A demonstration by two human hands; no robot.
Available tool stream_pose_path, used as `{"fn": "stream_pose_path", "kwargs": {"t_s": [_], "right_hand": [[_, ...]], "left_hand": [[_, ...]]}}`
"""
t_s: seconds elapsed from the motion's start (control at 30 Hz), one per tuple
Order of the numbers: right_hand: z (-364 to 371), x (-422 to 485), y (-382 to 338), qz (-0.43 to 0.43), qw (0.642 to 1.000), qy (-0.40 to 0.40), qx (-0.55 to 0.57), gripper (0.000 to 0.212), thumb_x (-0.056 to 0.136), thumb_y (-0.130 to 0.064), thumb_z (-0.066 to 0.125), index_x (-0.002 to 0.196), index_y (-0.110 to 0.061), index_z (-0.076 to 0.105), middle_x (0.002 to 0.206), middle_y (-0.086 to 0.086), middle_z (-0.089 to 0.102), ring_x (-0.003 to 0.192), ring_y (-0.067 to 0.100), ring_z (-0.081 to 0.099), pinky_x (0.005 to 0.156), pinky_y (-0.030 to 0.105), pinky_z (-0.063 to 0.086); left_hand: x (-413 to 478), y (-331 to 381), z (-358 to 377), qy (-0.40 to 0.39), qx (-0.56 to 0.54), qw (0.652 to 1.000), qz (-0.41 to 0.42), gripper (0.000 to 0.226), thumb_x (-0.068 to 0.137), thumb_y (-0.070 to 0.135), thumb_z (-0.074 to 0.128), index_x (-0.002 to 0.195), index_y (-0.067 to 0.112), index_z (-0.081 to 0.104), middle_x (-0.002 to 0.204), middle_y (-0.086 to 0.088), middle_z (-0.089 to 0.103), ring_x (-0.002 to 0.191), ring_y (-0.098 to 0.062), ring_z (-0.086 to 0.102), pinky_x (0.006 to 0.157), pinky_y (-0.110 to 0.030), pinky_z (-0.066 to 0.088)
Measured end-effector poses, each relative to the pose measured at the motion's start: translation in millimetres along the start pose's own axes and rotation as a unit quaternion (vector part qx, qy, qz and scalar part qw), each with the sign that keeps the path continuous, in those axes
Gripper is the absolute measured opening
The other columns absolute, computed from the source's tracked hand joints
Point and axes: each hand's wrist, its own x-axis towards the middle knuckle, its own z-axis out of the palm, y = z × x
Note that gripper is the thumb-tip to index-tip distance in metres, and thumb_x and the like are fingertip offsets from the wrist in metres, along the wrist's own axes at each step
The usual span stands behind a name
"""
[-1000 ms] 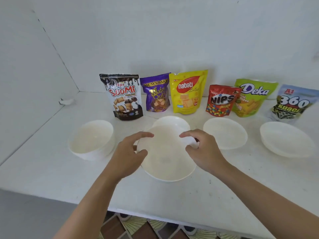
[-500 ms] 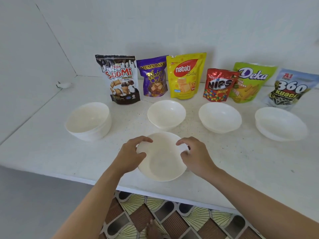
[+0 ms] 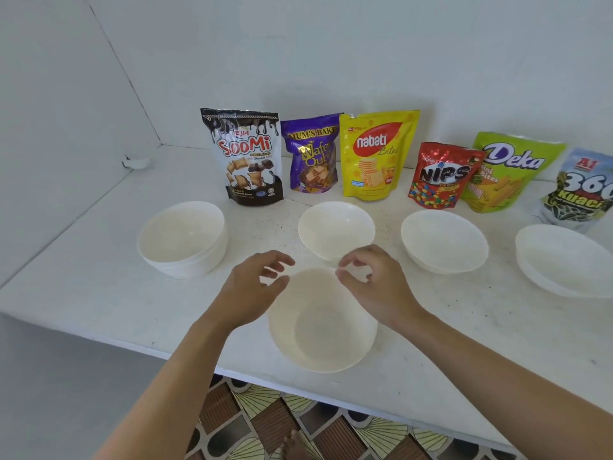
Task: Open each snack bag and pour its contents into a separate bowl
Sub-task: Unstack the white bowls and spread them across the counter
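Several snack bags stand sealed along the back wall: Soomi (image 3: 243, 157), purple Wafer Qubz (image 3: 311, 154), yellow Nabati (image 3: 376, 154), red Nips (image 3: 441, 175), green Deka (image 3: 507, 174) and 360 Kuaci (image 3: 580, 190). A white bowl (image 3: 323, 322) sits empty near the counter's front edge. My left hand (image 3: 252, 290) and my right hand (image 3: 371, 283) hover just above its far rim, fingers apart, holding nothing. More empty white bowls stand behind: a stack at left (image 3: 182, 239), one in the middle (image 3: 335, 227), one at right (image 3: 444, 240), one at far right (image 3: 564, 260).
The white counter (image 3: 99, 293) meets a wall on the left and at the back. Its front edge runs just below the near bowl, over a patterned floor (image 3: 282, 423). A small white object (image 3: 136, 162) lies in the back left corner.
The near bowl was set down close to the front edge. Both hands have let go of it and lifted off its rim, fingers spreading.
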Motion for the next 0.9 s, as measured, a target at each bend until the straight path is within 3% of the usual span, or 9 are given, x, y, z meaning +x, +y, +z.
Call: {"fn": "stream_pose_path", "kwargs": {"t_s": [0.1, 0.27, 0.4, 0.57, 0.73, 0.9], "right_hand": [[7, 29, -24, -0.033, 0.999, 0.017, 0.01, 0.003, 0.087, -0.022, 0.07, 0.088, -0.024, 0.069, 0.098, -0.008, 0.065, 0.092, 0.008, 0.063, 0.074, 0.024, 0.045], [35, 70, -64, -0.076, 0.997, 0.006, 0.023, 0.003, 0.087, -0.017, 0.068, 0.088, -0.02, 0.069, 0.09, -0.003, 0.067, 0.081, 0.011, 0.064, 0.067, 0.022, 0.047], [70, 96, -94, -0.109, 0.993, -0.027, 0.022, 0.005, 0.089, -0.016, 0.066, 0.093, -0.018, 0.07, 0.091, -0.003, 0.068, 0.082, 0.01, 0.062, 0.069, 0.019, 0.049], [120, 125, -115, -0.095, 0.991, -0.094, -0.002, 0.009, 0.092, -0.022, 0.064, 0.101, -0.022, 0.067, 0.101, -0.002, 0.064, 0.088, 0.008, 0.059, 0.07, 0.015, 0.045], [162, 143, -122, -0.065, 0.989, -0.132, -0.02, 0.018, 0.094, -0.025, 0.063, 0.112, -0.027, 0.063, 0.119, -0.004, 0.047, 0.106, 0.011, 0.049, 0.087, 0.022, 0.035], [186, 154, -120, -0.04, 0.99, -0.131, -0.028, 0.021, 0.09, -0.024, 0.067, 0.111, -0.023, 0.064, 0.119, 0.002, 0.051, 0.096, 0.016, 0.056, 0.08, 0.025, 0.039]], "left_hand": [[12, 8, -24, 0.056, 0.005, 0.998, 0.003, 0.009, 0.096, 0.033, 0.065, 0.102, 0.039, 0.068, 0.089, 0.007, 0.068, 0.086, -0.008, 0.067, 0.073, -0.019, 0.048], [21, 3, -71, 0.151, 0.003, 0.989, 0.005, 0.009, 0.097, 0.033, 0.064, 0.098, 0.028, 0.072, 0.072, -0.003, 0.065, 0.07, -0.021, 0.063, 0.063, -0.023, 0.047], [23, -32, -108, 0.247, 0.006, 0.968, -0.042, 0.006, 0.096, 0.029, 0.065, 0.092, 0.029, 0.07, 0.077, 0.001, 0.063, 0.074, -0.015, 0.059, 0.066, -0.023, 0.044], [26, -90, -143, 0.281, 0.058, 0.949, -0.13, 0.016, 0.094, 0.027, 0.066, 0.11, 0.032, 0.067, 0.119, -0.003, 0.05, 0.105, -0.019, 0.056, 0.086, -0.028, 0.039], [36, -117, -154, 0.204, 0.022, 0.959, -0.196, 0.027, 0.096, 0.033, 0.065, 0.123, 0.032, 0.062, 0.125, -0.003, 0.042, 0.088, -0.01, 0.053, 0.085, -0.027, 0.039], [50, -128, -155, 0.265, 0.017, 0.949, -0.173, 0.024, 0.089, 0.021, 0.071, 0.111, 0.028, 0.066, 0.119, -0.003, 0.052, 0.09, -0.012, 0.06, 0.08, -0.029, 0.049]]}}
